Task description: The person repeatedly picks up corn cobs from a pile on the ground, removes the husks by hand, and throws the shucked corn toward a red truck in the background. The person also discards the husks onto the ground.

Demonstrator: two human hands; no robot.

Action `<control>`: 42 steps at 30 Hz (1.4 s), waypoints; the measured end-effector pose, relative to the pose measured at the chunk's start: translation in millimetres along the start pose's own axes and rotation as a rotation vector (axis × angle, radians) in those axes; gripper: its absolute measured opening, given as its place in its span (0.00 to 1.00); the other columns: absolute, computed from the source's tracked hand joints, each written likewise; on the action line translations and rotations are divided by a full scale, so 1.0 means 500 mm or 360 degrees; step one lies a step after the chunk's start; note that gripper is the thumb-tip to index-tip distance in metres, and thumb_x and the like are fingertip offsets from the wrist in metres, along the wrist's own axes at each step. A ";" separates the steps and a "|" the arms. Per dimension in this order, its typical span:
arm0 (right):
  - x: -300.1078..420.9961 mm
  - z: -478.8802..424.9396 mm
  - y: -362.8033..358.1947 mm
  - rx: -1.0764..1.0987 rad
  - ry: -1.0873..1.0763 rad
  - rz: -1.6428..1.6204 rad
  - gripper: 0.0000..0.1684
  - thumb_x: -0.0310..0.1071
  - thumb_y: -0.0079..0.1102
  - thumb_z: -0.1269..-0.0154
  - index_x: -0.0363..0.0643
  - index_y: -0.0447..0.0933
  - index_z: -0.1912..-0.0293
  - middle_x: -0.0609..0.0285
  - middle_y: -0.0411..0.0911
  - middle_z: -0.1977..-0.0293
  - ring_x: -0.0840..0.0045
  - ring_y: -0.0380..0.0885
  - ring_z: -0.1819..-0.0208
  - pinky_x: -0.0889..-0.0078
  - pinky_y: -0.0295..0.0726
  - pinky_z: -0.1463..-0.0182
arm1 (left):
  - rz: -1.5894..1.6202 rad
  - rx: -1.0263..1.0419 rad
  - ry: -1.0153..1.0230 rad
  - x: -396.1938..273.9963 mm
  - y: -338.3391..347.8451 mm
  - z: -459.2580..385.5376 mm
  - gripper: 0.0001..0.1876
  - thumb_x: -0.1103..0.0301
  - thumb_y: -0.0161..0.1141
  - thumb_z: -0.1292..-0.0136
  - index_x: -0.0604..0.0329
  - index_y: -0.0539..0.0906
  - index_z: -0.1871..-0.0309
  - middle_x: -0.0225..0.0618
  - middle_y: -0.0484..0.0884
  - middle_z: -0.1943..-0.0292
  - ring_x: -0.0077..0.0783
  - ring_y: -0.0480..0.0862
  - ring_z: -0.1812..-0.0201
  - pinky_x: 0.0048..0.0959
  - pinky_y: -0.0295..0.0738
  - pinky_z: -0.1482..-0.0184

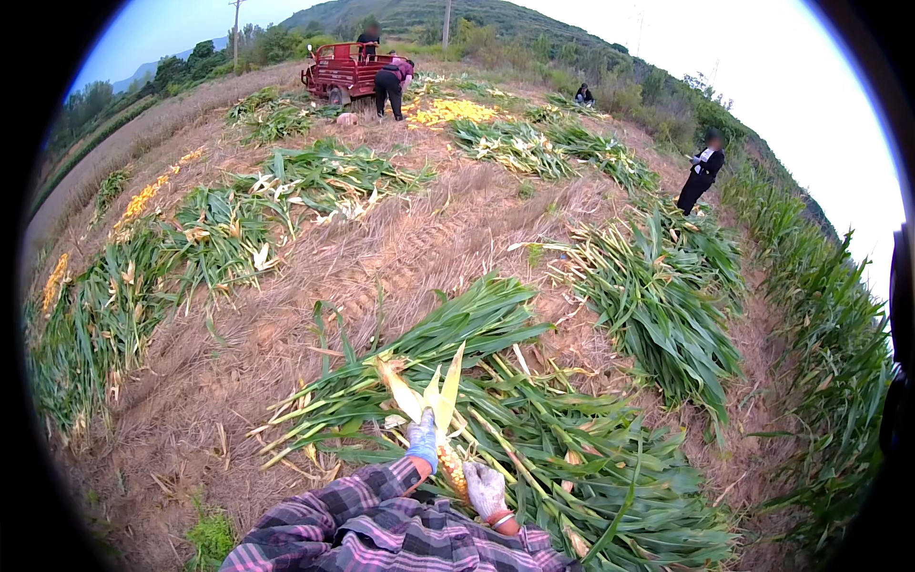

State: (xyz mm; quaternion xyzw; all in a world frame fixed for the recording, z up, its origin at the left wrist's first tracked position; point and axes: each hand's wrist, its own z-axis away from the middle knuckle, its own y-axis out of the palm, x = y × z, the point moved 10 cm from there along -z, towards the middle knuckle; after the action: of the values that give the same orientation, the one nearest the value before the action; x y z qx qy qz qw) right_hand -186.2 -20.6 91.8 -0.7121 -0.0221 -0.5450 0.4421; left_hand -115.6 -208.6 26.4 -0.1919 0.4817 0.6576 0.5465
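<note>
Below me, my left hand [422, 437], in a bluish work glove, is closed around pale corn husks [449, 390] that are peeled back and spread upward. The husks hang on an ear of corn [453, 468] with its orange and whitish kernels bare. On the ear's right side my right hand [486, 490], in a whitish glove, touches the cob near its lower end; its fingers are partly hidden, so its hold is not clear. Cut green corn stalks [543, 436] lie in a heap under and beside both hands.
More stalk piles [650, 300] lie to the right and left. Husked yellow ears [450, 111] are heaped farther off, near a red cargo tricycle [350, 74] with people around it. A person in dark clothes [702, 171] stands at right, by standing corn [808, 286]. Straw stubble covers the soil.
</note>
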 end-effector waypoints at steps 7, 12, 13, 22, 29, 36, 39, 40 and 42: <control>0.001 -0.003 -0.006 -0.0161 0.0032 0.0156 0.18 0.44 0.56 0.35 0.39 0.82 0.67 0.47 0.80 0.75 0.56 0.81 0.70 0.57 0.77 0.64 | -0.0471 -0.0028 0.0062 0.015 -0.007 -0.001 0.16 0.57 0.61 0.34 0.65 0.81 0.61 0.29 0.78 0.70 0.24 0.72 0.73 0.28 0.69 0.70; -0.031 -0.044 0.002 -0.0043 0.0223 -0.0531 0.16 0.35 0.51 0.31 0.34 0.80 0.70 0.60 0.81 0.77 0.75 0.79 0.75 0.70 0.76 0.68 | -0.0811 0.0520 0.0126 0.019 0.054 0.027 0.21 0.52 0.60 0.34 0.66 0.83 0.61 0.31 0.81 0.72 0.25 0.74 0.73 0.33 0.71 0.68; -0.048 -0.049 0.002 -0.0007 0.0414 -0.0937 0.16 0.35 0.51 0.30 0.34 0.79 0.69 0.60 0.81 0.73 0.75 0.80 0.72 0.70 0.77 0.66 | -0.0959 0.0564 0.0095 0.030 0.054 0.026 0.21 0.52 0.60 0.34 0.66 0.83 0.61 0.32 0.81 0.71 0.26 0.75 0.72 0.33 0.72 0.67; -0.094 -0.108 -0.004 0.0368 0.0469 -0.1553 0.18 0.36 0.55 0.30 0.34 0.75 0.47 0.60 0.80 0.52 0.75 0.79 0.54 0.71 0.78 0.48 | -0.0063 0.0843 -0.0350 0.022 0.100 -0.033 0.21 0.55 0.59 0.33 0.64 0.79 0.47 0.35 0.84 0.59 0.31 0.83 0.66 0.31 0.79 0.63; 0.021 -0.076 0.043 0.0814 0.0604 -0.1486 0.24 0.42 0.60 0.33 0.31 0.75 0.48 0.63 0.80 0.58 0.81 0.79 0.62 0.76 0.77 0.57 | 0.0280 0.1015 -0.0803 0.034 0.217 0.003 0.16 0.64 0.59 0.33 0.65 0.77 0.47 0.39 0.85 0.60 0.34 0.86 0.64 0.31 0.83 0.60; 0.010 -0.049 0.064 0.0844 0.0865 -0.1281 0.23 0.45 0.61 0.34 0.36 0.76 0.50 0.67 0.78 0.64 0.85 0.76 0.67 0.80 0.74 0.64 | 0.0210 0.0401 -0.0916 0.121 0.113 -0.053 0.12 0.64 0.58 0.33 0.61 0.80 0.52 0.40 0.85 0.61 0.36 0.86 0.64 0.36 0.83 0.62; -0.019 -0.039 0.078 0.0877 0.0909 -0.1279 0.23 0.44 0.61 0.35 0.36 0.76 0.50 0.65 0.78 0.63 0.84 0.76 0.65 0.80 0.74 0.62 | 0.0115 0.0399 -0.1083 0.152 0.085 -0.052 0.12 0.61 0.56 0.31 0.59 0.80 0.53 0.39 0.84 0.63 0.40 0.84 0.67 0.41 0.81 0.65; -0.018 -0.037 0.079 0.0880 0.0882 -0.1254 0.23 0.44 0.61 0.35 0.36 0.76 0.50 0.65 0.78 0.62 0.84 0.76 0.65 0.80 0.74 0.62 | 0.0128 0.0435 -0.1118 0.159 0.079 -0.058 0.13 0.61 0.55 0.31 0.60 0.80 0.52 0.40 0.84 0.62 0.40 0.83 0.67 0.40 0.80 0.66; -0.029 -0.026 0.080 0.0936 0.0940 -0.1210 0.23 0.43 0.61 0.35 0.35 0.76 0.49 0.64 0.79 0.61 0.84 0.77 0.65 0.81 0.75 0.62 | 0.0068 0.0520 -0.1143 0.153 0.081 -0.043 0.14 0.59 0.54 0.31 0.58 0.79 0.50 0.37 0.83 0.63 0.39 0.82 0.67 0.43 0.79 0.67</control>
State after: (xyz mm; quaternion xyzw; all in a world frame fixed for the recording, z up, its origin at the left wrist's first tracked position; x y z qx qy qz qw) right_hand -181.5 -47.1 56.4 -0.3179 -0.3034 -0.8130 0.3820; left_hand -183.1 -183.2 -26.0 0.1499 0.3621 0.6088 0.6897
